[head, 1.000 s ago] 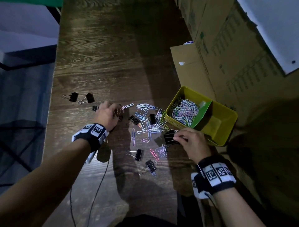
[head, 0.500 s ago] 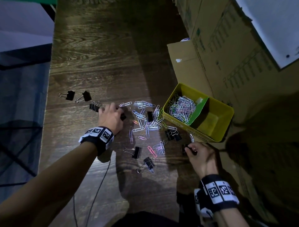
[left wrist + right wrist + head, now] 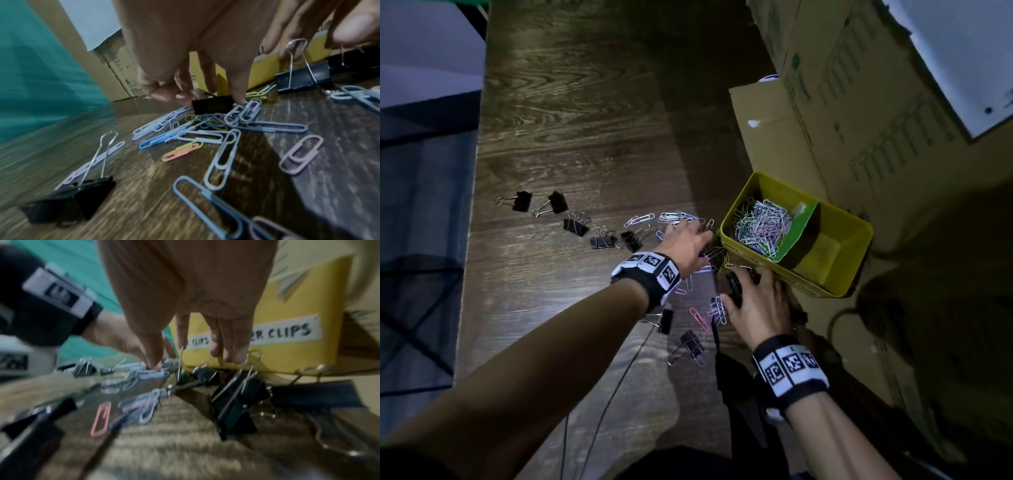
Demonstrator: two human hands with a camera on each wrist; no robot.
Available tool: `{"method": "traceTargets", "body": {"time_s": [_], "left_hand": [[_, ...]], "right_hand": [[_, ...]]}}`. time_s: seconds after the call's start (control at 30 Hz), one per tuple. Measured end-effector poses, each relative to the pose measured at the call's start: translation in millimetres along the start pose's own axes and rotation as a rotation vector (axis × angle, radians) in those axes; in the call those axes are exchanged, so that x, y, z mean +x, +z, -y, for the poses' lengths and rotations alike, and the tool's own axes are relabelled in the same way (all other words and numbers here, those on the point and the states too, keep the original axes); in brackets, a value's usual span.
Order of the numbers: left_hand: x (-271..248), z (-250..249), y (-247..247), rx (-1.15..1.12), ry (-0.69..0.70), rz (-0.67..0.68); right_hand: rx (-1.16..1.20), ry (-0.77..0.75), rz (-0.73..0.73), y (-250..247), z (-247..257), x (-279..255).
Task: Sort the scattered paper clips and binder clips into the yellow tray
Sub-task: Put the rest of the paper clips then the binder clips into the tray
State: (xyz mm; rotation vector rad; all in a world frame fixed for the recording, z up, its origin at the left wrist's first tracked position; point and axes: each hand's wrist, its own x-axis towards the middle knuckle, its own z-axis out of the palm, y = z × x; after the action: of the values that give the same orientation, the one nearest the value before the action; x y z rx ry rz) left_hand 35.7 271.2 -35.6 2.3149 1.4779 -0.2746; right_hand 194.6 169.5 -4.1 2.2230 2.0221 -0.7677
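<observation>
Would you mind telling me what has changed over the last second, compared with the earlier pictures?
The left hand moved right from the black binder clips to the paper-clip pile by the yellow tray, where its fingertips touch a small binder clip. The right hand drew back, then reached forward over a binder clip at the tray's front. The tray stayed put: paper clips in one compartment, the other empty.

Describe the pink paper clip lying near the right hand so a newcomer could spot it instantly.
Start at the yellow tray on the table's right side, then drop to the right hand just below its near corner. Left of that hand lies the pink paper clip, alone on bare wood, brighter than the pale bluish clips beside it.
</observation>
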Motion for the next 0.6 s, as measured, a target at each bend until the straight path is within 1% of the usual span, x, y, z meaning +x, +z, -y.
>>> {"method": "traceTargets", "body": {"time_s": [0.1,0.2,0.33,0.47,0.57,0.6], "left_hand": [[-3,9,0,-0.193,0.041,-0.067],[-12,28,-3,-0.291,-0.014,-0.180],[-29,64,-3,-0.209,-0.056,-0.226],[-50,97,-3,-0.090,-0.103,-0.276],[-62,111,-4,-0.015,-0.226,-0.238],[-65,112,-5,0.009,-0.278,-0.245]], "right_hand": [[0.006,-0.027,-0.013,3,-2,5],[0.077,-0.049,-0.074,3,-7,6],[0.051,-0.016,-0.109,4,-21,1],[0.015,0.023,-0.180,6,-36,-4],[-0.011,0.012,-0.240,7,-35,-10],[-0.016,-0.002,-0.258,7,-31,-13]]}}
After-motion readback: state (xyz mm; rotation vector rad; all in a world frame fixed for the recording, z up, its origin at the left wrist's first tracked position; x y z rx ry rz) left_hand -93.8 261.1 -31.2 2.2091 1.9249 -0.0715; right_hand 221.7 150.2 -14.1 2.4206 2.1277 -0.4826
